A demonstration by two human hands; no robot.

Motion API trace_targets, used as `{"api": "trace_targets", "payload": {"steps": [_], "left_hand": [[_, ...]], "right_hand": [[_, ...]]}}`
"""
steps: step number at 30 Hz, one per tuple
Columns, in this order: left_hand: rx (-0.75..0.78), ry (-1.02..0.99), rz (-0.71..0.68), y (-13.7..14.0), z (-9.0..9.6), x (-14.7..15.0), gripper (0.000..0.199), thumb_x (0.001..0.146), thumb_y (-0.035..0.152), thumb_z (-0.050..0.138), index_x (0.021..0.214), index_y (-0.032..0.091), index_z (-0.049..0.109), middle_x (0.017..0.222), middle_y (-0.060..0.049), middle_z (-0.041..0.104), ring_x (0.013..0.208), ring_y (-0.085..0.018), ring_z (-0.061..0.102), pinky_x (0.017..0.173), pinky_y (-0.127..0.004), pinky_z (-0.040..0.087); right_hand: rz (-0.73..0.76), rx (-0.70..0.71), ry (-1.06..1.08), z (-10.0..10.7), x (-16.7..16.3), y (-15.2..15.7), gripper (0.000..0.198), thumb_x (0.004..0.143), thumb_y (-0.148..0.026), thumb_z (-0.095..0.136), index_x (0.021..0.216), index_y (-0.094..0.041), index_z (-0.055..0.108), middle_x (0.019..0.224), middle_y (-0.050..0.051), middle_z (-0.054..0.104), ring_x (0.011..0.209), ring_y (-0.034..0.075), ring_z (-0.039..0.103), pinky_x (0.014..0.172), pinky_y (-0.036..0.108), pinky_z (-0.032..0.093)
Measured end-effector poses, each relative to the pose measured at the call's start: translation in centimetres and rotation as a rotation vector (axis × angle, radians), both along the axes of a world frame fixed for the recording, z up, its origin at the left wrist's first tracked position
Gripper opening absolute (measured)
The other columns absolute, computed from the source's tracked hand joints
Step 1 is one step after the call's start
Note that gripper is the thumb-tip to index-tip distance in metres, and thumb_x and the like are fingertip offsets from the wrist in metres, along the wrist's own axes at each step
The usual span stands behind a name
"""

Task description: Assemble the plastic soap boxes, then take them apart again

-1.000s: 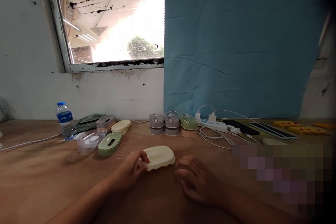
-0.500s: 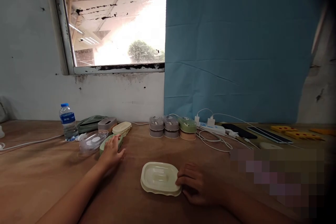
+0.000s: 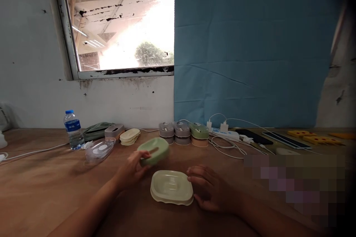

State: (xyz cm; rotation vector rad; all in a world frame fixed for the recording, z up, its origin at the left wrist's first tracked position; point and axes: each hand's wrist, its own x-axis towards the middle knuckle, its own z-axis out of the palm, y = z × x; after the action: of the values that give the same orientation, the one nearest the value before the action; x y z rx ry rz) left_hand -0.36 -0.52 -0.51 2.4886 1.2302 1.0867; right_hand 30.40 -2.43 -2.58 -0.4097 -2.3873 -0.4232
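My left hand [image 3: 134, 164] grips a pale green oval lid [image 3: 155, 150] by its near left end, tilted above the table. A dark slot shows in the middle of that lid. Below it, a cream oval tray-like piece [image 3: 171, 185] with a raised centre and wavy rim lies flat on the table. At its right edge rests my right hand [image 3: 207, 188], fingers apart and curved, the fingertips at the rim; whether they press on it I cannot tell.
Several cream pieces [image 3: 129, 136], a grey lid [image 3: 114, 132] and a clear cover [image 3: 100, 149] lie left, near a water bottle [image 3: 73, 130]. Three closed boxes [image 3: 182, 133] stand by the wall. Cables, a power strip [image 3: 226, 134], phones [image 3: 286, 140] and yellow parts [image 3: 322, 140] lie right.
My left hand has lifted the green lid from beside the clear cover and carried it right, towards the cream piece. My right hand has loosened slightly at the cream piece's edge.
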Motion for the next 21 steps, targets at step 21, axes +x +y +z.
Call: {"api": "trace_targets", "payload": {"steps": [21], "left_hand": [[-0.296, 0.11, -0.469, -2.0, 0.3, 2.1, 0.034, 0.062, 0.019, 0.067, 0.095, 0.019, 0.057, 0.089, -0.001, 0.064, 0.081, -0.014, 0.059, 0.074, -0.022, 0.045]], "right_hand": [[0.12, -0.206, -0.165, 0.1, -0.6, 0.2, 0.04, 0.069, -0.013, 0.052, 0.108, -0.018, 0.052, 0.104, 0.009, 0.058, 0.105, 0.02, 0.049, 0.091, 0.037, 0.04]]}}
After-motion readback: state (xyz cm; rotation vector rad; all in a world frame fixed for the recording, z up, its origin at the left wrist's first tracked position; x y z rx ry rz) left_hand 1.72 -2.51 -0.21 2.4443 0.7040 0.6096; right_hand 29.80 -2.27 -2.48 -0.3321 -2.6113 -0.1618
